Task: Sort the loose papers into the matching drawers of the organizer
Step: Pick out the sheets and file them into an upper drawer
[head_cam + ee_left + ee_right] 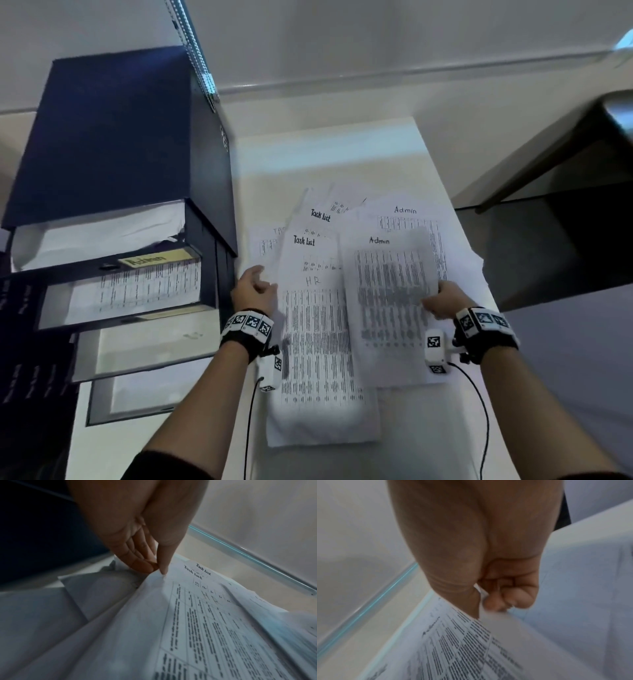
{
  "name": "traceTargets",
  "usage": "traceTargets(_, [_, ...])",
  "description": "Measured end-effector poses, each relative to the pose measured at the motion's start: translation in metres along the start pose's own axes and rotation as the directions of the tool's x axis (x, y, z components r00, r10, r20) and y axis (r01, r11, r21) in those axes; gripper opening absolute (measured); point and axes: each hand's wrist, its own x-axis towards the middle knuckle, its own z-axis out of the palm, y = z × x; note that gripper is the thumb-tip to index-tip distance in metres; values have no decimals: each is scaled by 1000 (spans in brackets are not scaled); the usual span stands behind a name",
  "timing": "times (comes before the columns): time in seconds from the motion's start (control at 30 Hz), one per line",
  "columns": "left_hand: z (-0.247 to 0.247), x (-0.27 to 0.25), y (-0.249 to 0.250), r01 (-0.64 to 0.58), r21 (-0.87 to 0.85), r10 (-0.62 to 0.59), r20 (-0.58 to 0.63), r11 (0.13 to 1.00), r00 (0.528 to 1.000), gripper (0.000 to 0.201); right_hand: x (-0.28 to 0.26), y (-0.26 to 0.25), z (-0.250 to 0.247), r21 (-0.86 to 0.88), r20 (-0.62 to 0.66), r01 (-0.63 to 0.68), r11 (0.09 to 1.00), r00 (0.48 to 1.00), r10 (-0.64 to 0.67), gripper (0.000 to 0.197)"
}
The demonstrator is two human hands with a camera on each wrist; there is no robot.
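The right hand [442, 301] pinches an Admin sheet [390, 291] by its edge, lifted off the pile [318, 342] on the worktop [342, 150]; the left hand [253, 287] pinches the pile's HR sheet at its left edge; the Admin drawer [120, 291] stands open. The one-edge hold may let the sheet droop, snag the drawer front and crumple; neighbours could slide off.

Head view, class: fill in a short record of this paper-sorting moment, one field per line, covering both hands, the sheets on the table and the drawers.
right hand: pinches the right edge of the lifted Admin sheet
left hand: pinches the edge of the HR sheet
other sheets: two headed Task List, another Admin page behind
organizer: dark, left of the papers on the table
open drawer: labelled Admin, printed pages inside
lower drawers: pulled out, labels unreadable
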Motion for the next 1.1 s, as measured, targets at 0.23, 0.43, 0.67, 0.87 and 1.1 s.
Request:
traceTargets(0.23, [-3,-5,15,-12,-52,7,-107,999,994,17,-20,-13,31,-2,211,95,995,973,-93,12])
traceTargets(0.43, [4,-3,13,76,-172,-77,0,982,997,29,-31,-18,65,-46,310,103,994,947,-83,15])
traceTargets(0.67, [-7,-41,27,-104,-48,111,182,993,977,76,-54,-57,30,403,34,232,885,963,-268,22])
traceTargets(0.87, [-67,-92,105,-288,-306,352,178,908,919,51,-109,-134,7,428,7,496,755,834,-552,38])
traceTargets(1.1, [-197,-118,98,-310,-432,357,29,847,934,72,-198,-214,39,269,-94,775,572,612,-785,60])
